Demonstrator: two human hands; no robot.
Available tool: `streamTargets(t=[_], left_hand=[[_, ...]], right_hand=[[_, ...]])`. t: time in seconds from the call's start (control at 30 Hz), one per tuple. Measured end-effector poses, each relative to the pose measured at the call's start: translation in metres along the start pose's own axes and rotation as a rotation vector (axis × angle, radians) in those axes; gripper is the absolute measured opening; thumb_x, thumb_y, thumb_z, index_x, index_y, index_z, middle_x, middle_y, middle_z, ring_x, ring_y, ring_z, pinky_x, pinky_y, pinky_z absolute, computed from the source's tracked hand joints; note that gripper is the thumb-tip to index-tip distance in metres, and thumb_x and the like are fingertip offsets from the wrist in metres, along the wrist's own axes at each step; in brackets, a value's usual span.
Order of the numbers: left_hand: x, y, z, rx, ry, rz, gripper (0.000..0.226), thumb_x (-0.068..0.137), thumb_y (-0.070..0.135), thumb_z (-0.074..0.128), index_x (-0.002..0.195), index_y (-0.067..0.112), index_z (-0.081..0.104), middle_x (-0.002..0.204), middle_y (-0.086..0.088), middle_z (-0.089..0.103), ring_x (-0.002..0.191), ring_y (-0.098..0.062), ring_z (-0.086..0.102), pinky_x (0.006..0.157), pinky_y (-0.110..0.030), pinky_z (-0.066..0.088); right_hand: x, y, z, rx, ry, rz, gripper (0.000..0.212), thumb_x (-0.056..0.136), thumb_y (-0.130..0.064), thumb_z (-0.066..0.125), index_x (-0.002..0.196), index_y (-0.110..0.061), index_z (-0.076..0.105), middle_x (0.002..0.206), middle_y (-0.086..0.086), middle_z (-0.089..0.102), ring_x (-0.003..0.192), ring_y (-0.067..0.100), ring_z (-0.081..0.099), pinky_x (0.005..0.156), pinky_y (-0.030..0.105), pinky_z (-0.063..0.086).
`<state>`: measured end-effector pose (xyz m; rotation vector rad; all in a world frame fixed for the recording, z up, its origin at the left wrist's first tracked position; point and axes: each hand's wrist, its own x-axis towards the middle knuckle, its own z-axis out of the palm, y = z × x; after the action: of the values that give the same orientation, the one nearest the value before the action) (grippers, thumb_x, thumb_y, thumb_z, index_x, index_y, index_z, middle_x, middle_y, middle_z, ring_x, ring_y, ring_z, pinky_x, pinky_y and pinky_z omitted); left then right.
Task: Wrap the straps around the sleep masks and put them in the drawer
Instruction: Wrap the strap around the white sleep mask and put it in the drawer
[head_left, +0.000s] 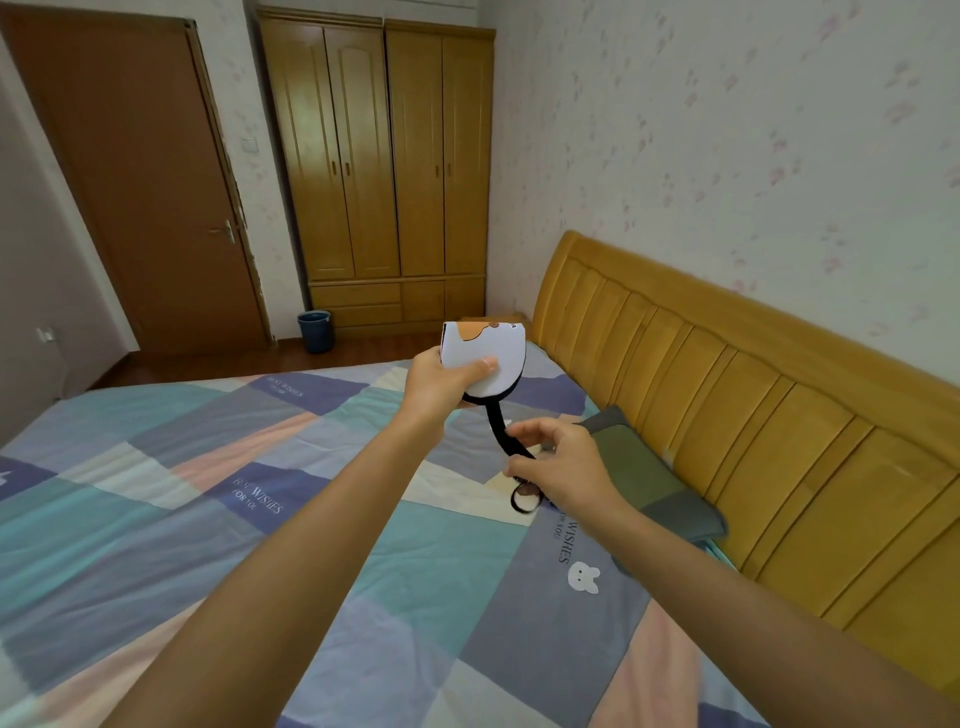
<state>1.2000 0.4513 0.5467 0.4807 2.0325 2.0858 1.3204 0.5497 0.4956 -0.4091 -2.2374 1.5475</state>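
Patchwork bed (156, 519), wooden headboard (753, 415), wardrobe (384, 166), door (130, 182). Your left hand (441, 382) grips the folded sleep mask (485, 353) above the bed; your right hand (563, 462) pinches its black strap (501, 431). The strap's end is partly hidden.

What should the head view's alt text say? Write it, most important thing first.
Left hand holds a folded white sleep mask while right hand pinches its black elastic strap, pulled down taut above a pastel patchwork bedspread; a yellow wooden headboard stands on the right.
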Motion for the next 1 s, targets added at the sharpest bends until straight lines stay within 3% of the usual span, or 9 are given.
streamTargets(t=[0.1,0.2,0.27,0.37,0.5,0.6,0.7,0.87,1.0], left_hand=[[0.000,-0.001,-0.007,-0.003,0.031,-0.004,0.035,0.084,0.015,0.072,0.114,0.014,0.054,0.105,-0.004,0.059,0.096,-0.020,0.057,0.058,-0.019,0.051],[0.001,-0.001,-0.016,-0.031,0.052,-0.007,0.031,0.084,0.013,0.071,0.110,0.015,0.054,0.101,-0.002,0.058,0.089,-0.016,0.057,0.056,-0.019,0.051],[0.001,-0.001,-0.022,-0.059,0.061,-0.017,0.028,0.085,0.012,0.070,0.106,0.018,0.052,0.099,-0.001,0.059,0.083,-0.013,0.058,0.055,-0.018,0.051],[0.002,-0.001,-0.027,-0.103,0.077,-0.033,0.026,0.085,0.011,0.070,0.105,0.017,0.054,0.097,-0.001,0.060,0.076,-0.006,0.057,0.055,-0.018,0.052],[-0.001,-0.002,-0.025,-0.076,0.019,-0.036,0.029,0.084,0.013,0.072,0.108,0.015,0.055,0.095,-0.001,0.061,0.079,-0.009,0.058,0.056,-0.019,0.052],[-0.005,0.000,-0.019,-0.047,0.012,-0.002,0.030,0.083,0.016,0.073,0.106,0.017,0.054,0.095,0.001,0.060,0.080,-0.008,0.058,0.053,-0.017,0.050],[-0.007,0.003,-0.017,-0.033,0.014,0.007,0.030,0.083,0.016,0.073,0.105,0.017,0.054,0.093,0.002,0.060,0.084,-0.013,0.059,0.056,-0.019,0.051],[-0.010,0.005,-0.028,-0.024,0.022,0.030,0.026,0.083,0.012,0.072,0.101,0.016,0.054,0.085,0.007,0.059,0.077,-0.005,0.057,0.049,-0.014,0.052],[-0.008,-0.003,-0.042,-0.001,0.097,0.021,0.028,0.083,0.012,0.073,0.103,0.016,0.054,0.096,-0.001,0.060,0.086,-0.015,0.058,0.055,-0.018,0.051]], right_hand=[[-0.001,0.004,-0.002,-0.015,0.089,-0.038,0.031,0.081,-0.001,0.069,0.112,-0.005,0.066,0.089,0.011,0.068,0.070,0.029,0.068,0.057,0.029,0.059],[-0.003,0.005,-0.006,-0.091,0.158,-0.126,0.013,0.082,-0.003,0.070,0.095,-0.002,0.074,0.069,-0.004,0.066,0.065,0.018,0.065,0.058,0.028,0.058],[-0.002,0.005,-0.009,-0.075,0.108,-0.085,0.012,0.083,-0.006,0.070,0.092,0.001,0.074,0.067,-0.003,0.064,0.056,0.010,0.062,0.050,0.025,0.053],[-0.006,-0.003,-0.012,0.160,-0.071,0.113,0.017,0.082,-0.012,0.072,0.095,0.000,0.071,0.074,0.008,0.067,0.049,0.007,0.058,0.042,0.018,0.043],[0.000,-0.010,0.000,0.079,-0.037,0.045,0.033,0.078,-0.022,0.076,0.108,-0.009,0.068,0.099,0.004,0.069,0.087,0.014,0.066,0.063,0.022,0.053],[0.006,-0.016,0.015,0.073,0.014,0.049,0.036,0.076,-0.021,0.079,0.107,-0.008,0.069,0.102,0.005,0.071,0.095,0.018,0.066,0.073,0.026,0.054],[0.006,-0.020,0.026,0.149,0.015,0.087,0.021,0.077,-0.014,0.077,0.095,-0.006,0.070,0.094,0.010,0.072,0.083,0.016,0.066,0.067,0.023,0.053],[0.000,-0.021,0.027,0.212,0.022,0.092,0.024,0.076,-0.017,0.078,0.088,0.001,0.069,0.066,0.006,0.062,0.056,0.009,0.057,0.051,0.013,0.043],[-0.002,-0.030,0.018,0.462,-0.073,0.244,0.032,0.082,-0.035,0.070,0.060,-0.015,0.057,0.053,-0.003,0.051,0.053,0.008,0.053,0.060,0.023,0.039]])
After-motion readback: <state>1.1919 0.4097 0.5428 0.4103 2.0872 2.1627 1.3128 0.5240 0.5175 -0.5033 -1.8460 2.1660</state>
